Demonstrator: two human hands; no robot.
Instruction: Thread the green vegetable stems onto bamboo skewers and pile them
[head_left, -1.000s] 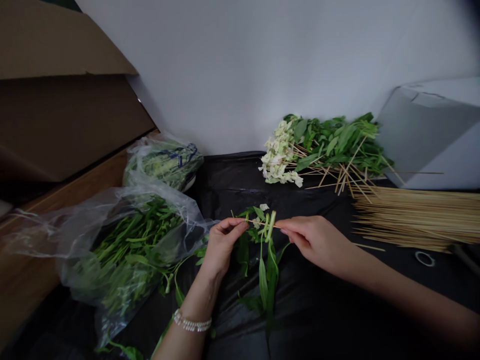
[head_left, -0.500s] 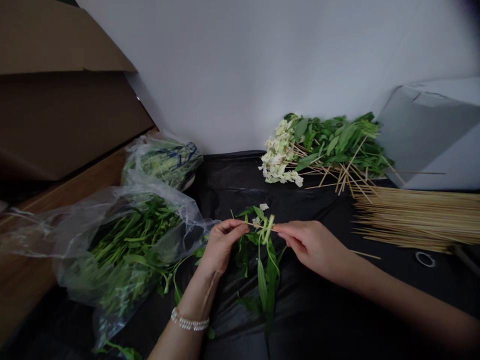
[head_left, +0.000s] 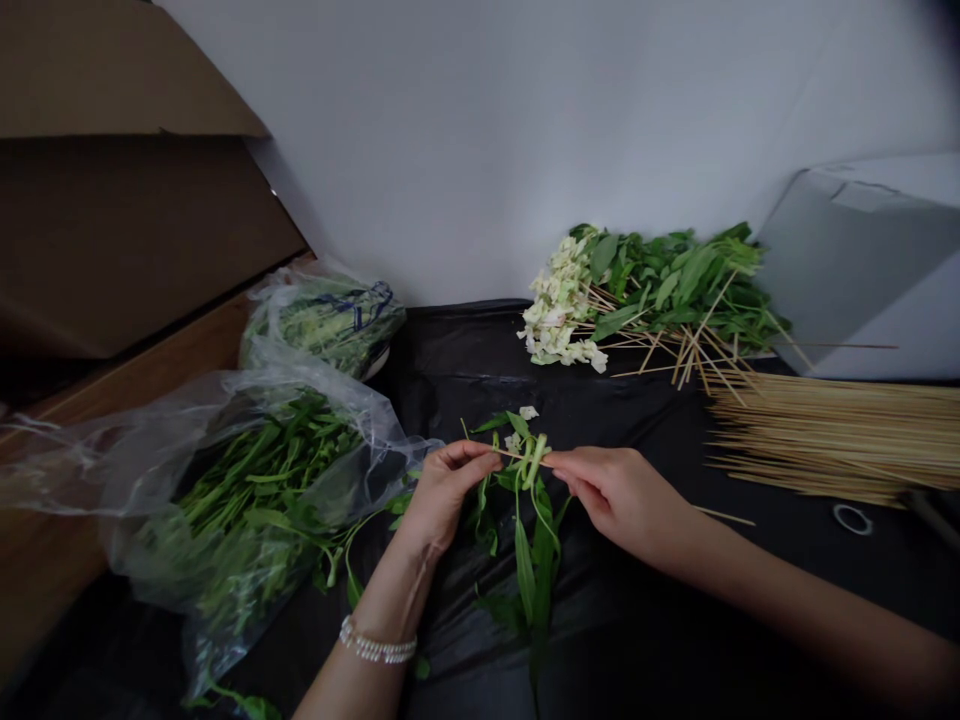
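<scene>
Together, both forearms reach in from the near side over a black plastic sheet (head_left: pixel 637 640), wrists turned inward. The left hand (head_left: pixel 450 490) and right hand (head_left: pixel 619 500) each pinch one end of a thin bamboo skewer (head_left: pixel 517 455) between thumb and fingers. Green stem pieces (head_left: pixel 535 460) sit on it, just above a leafy sprig (head_left: pixel 534 560). A beaded bracelet (head_left: pixel 377 648) circles the left wrist.
</scene>
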